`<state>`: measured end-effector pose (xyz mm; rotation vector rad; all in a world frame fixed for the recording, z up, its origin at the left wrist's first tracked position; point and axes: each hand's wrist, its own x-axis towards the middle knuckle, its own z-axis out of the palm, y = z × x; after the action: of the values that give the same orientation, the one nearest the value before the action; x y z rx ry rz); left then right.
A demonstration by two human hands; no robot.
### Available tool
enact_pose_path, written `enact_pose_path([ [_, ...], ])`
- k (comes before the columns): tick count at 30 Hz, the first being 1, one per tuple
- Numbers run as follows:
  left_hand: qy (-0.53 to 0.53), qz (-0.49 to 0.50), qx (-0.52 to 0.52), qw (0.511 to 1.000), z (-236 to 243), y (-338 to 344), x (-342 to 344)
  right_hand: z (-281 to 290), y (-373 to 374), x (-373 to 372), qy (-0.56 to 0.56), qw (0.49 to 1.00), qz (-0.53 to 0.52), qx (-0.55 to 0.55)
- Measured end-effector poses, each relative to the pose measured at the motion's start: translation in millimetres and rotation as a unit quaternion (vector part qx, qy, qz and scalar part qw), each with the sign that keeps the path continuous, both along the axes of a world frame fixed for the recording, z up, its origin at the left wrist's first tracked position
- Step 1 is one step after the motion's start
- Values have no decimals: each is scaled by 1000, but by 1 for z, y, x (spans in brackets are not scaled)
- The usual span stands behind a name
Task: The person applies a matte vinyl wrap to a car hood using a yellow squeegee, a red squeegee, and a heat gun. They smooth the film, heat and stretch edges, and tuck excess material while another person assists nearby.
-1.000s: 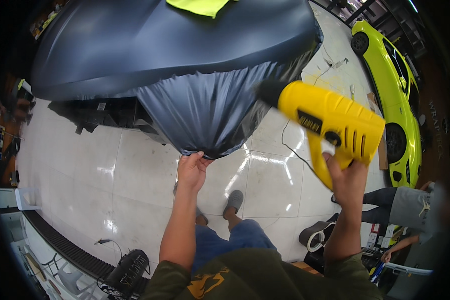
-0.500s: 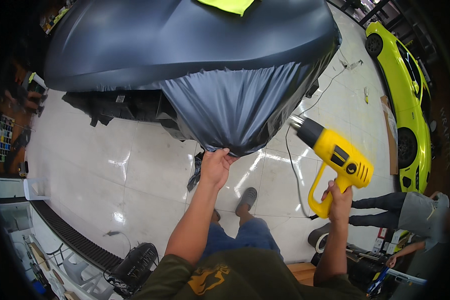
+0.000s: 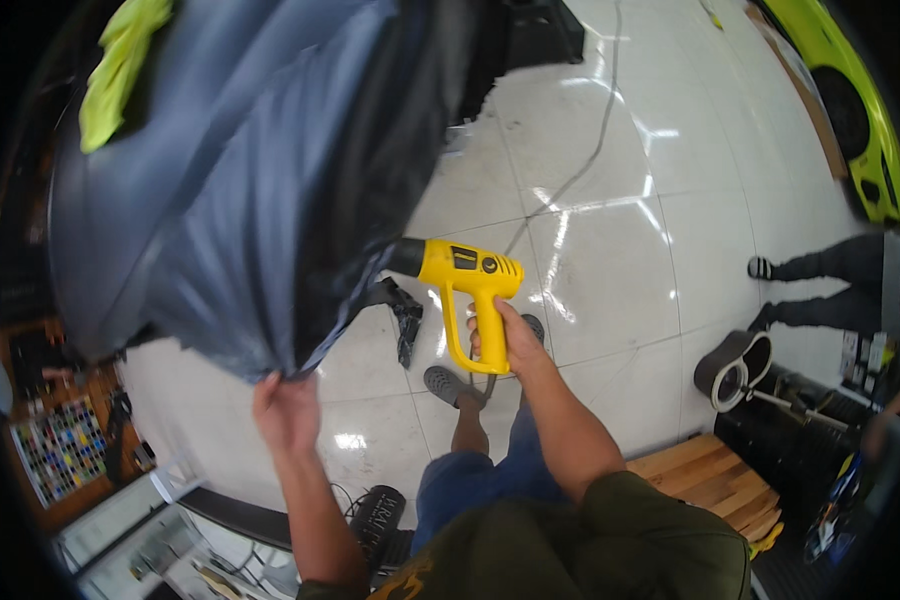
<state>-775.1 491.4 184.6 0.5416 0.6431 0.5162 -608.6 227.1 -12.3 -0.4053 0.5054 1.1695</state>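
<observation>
Having swung lower, the right hand (image 3: 498, 340) is gripping the yellow heat gun (image 3: 462, 283) near the dark film (image 3: 260, 230), whose bunched edge the left hand (image 3: 285, 408) is seemingly pinching taut.

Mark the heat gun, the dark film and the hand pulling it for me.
yellow heat gun (image 3: 470, 272), head view: on its yellow body.
dark film (image 3: 260, 190), head view: mid-sheet.
left hand (image 3: 288, 410), head view: back of the hand gripping the film's lower edge.

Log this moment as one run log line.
left hand: gripping film edge | right hand: holding heat gun, nozzle at film | floor: white tiles
</observation>
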Motion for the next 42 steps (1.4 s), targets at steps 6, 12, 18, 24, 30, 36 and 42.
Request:
enact_pose_path([
  [6,34,-1,83,996,-10,12,-7,-76,-96,74,-126,971,8,-205],
  [12,52,-9,69,996,-6,10,16,-268,-155,102,-436,636,252,-585],
  [18,34,-30,154,987,18,34,-36,-382,-173,121,-469,391,506,-608],
  [24,63,-54,134,987,-13,13,-2,-435,-229,95,-495,407,438,-630],
  [30,141,130,142,971,-10,-17,11,-72,-10,90,-884,345,-43,-311],
  [36,68,79,51,993,-19,-23,34,131,130,81,-982,15,-132,-136],
  [42,0,18,42,999,-14,-23,32,171,144,86,-988,20,1,-151],
])
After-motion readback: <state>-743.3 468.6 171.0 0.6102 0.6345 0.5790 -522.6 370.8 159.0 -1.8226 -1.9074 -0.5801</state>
